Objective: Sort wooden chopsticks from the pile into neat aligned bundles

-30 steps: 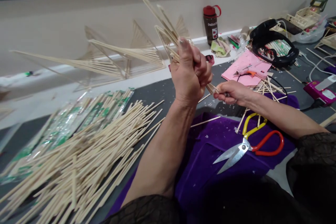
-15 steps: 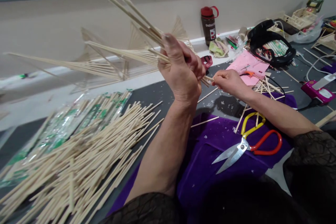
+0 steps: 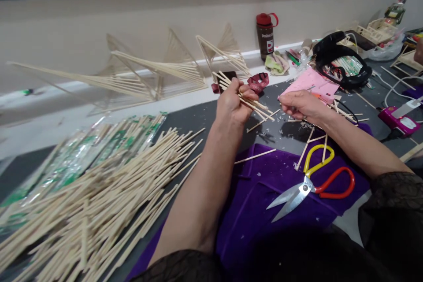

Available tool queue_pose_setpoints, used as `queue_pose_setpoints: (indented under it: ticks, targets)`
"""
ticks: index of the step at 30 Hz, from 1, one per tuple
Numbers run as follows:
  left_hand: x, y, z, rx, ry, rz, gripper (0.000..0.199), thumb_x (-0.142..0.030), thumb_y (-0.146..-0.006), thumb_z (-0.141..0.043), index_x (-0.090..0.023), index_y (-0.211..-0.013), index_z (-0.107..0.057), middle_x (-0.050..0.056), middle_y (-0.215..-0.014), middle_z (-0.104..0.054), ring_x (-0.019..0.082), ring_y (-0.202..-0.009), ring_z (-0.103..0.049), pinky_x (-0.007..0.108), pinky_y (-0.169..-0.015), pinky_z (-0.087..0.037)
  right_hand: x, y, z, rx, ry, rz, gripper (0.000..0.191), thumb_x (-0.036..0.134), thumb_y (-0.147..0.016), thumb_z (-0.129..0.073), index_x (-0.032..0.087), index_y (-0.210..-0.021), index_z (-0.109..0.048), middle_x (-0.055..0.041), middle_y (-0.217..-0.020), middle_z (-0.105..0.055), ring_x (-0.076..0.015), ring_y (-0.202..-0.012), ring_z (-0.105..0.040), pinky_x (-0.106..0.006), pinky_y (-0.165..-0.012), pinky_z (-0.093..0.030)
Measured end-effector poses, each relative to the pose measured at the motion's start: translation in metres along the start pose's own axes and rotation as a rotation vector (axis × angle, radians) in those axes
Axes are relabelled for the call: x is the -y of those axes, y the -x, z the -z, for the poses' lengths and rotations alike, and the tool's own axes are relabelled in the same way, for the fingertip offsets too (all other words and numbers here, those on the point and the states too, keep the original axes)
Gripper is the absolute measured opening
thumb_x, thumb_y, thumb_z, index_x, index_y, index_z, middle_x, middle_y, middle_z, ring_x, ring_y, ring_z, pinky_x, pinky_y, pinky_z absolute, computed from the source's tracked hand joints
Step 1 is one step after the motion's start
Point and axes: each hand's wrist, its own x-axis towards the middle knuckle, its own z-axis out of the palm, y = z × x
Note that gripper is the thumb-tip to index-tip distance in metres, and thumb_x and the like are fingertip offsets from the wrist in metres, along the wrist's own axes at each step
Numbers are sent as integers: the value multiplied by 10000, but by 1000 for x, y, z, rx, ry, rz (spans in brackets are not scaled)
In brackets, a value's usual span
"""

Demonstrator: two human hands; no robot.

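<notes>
Above the grey table [image 3: 194, 116], near its middle, the left hand [image 3: 231, 103] is curled round a loose bunch of sticks [image 3: 262, 109], pale, straight and slim, their ends fanning out on both sides of the fist. Near it, the right hand [image 3: 302, 105] has its fingertips drawn together; from where I stand, I cannot tell whether anything lies between them. A heap of sticks [image 3: 109, 194], similarly pale, spreads at the left. Below the hands lies a soft, creased purple cloth [image 3: 253, 202], bearing scissors [image 3: 306, 186] with steel blades parted and handles of yellow and red. Containers noted: clear, shiny wrappers [image 3: 82, 154], printed green, hold more sticks; a dark bottle [image 3: 264, 39] with a red lid stands upright, contents not discernible.
</notes>
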Motion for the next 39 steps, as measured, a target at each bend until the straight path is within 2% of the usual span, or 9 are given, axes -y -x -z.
queue_pose_setpoints:
  ticks: [3, 5, 9, 14, 18, 23, 25, 31, 39]
  targets:
    - [9, -8, 8, 34, 5, 8, 429, -327, -985, -471, -177, -590, -393, -94, -426, -294, 18, -319, -283, 103, -350, -311, -7, 0, -5, 18, 49, -57, 89, 167, -802, -595, 122, -780, -668, 23, -593, -590, -13, -377, -374, -152, -339, -199]
    - [13, -8, 9, 38, 13, 0, 428, -304, -1004, -426, -173, -598, -400, -97, -427, -295, 13, -310, -278, 105, -354, -308, -10, 1, -8, 11, 92, -43, 114, 141, -799, -586, 122, -850, -686, 30, -614, -593, -18, -393, -388, -160, -352, -211]
    - [20, -6, 8, 3, -28, -21, 413, -280, -1013, -403, -176, -614, -408, -97, -421, -324, 16, -304, -295, 117, -356, -293, -13, 4, -14, 11, 236, 74, 194, 276, -842, -581, 118, -857, -692, 60, -544, -508, -41, -418, -374, -190, -399, -243]
    - [30, -7, 9, -47, -129, -78, 387, -302, -1005, -423, -182, -638, -433, -90, -431, -407, 30, -319, -374, 136, -403, -363, -16, 2, -18, -24, 478, 218, 104, 184, -760, -603, 122, -775, -684, 54, -569, -535, -48, -484, -418, -188, -463, -279]
    - [31, -4, 12, -67, -301, -105, 354, -256, -998, -423, -170, -665, -507, -44, -513, -558, 66, -429, -559, 161, -448, -441, -13, 1, -18, -144, 299, 100, 129, 179, -787, -514, 139, -699, -598, 45, -553, -515, -50, -421, -391, -190, -401, -254]
    - [27, -1, 15, 9, -442, -62, 255, -193, -902, -595, -133, -656, -564, -26, -539, -587, 18, -363, -451, 120, -299, -217, -10, -2, -9, -158, 3, -7, 143, 147, -780, -452, 145, -672, -547, 46, -544, -478, -27, -354, -321, -183, -333, -172]
    - [26, 0, 15, 30, -441, -61, 228, -129, -880, -607, -116, -653, -583, -17, -555, -600, 11, -381, -469, 110, -291, -201, -12, -3, -5, -160, -52, -3, 141, 159, -790, -462, 134, -698, -566, 41, -570, -492, -17, -355, -323, -177, -329, -156]
    - [29, -3, 14, 6, -404, -83, 265, -114, -843, -663, -132, -597, -566, -18, -526, -594, 26, -415, -544, 97, -280, -207, -15, -3, -8, -175, -64, 109, 137, 215, -793, -611, 153, -695, -537, 71, -534, -463, -17, -376, -328, -173, -351, -179]
    - [41, 5, 7, 39, -380, -25, 274, -103, -920, -542, -117, -649, -572, 19, -587, -654, 67, -519, -660, 108, -278, -215, -14, -8, -4, -271, -100, 75, 61, 177, -755, -489, 167, -704, -520, 65, -572, -462, -32, -352, -302, -208, -358, -143]
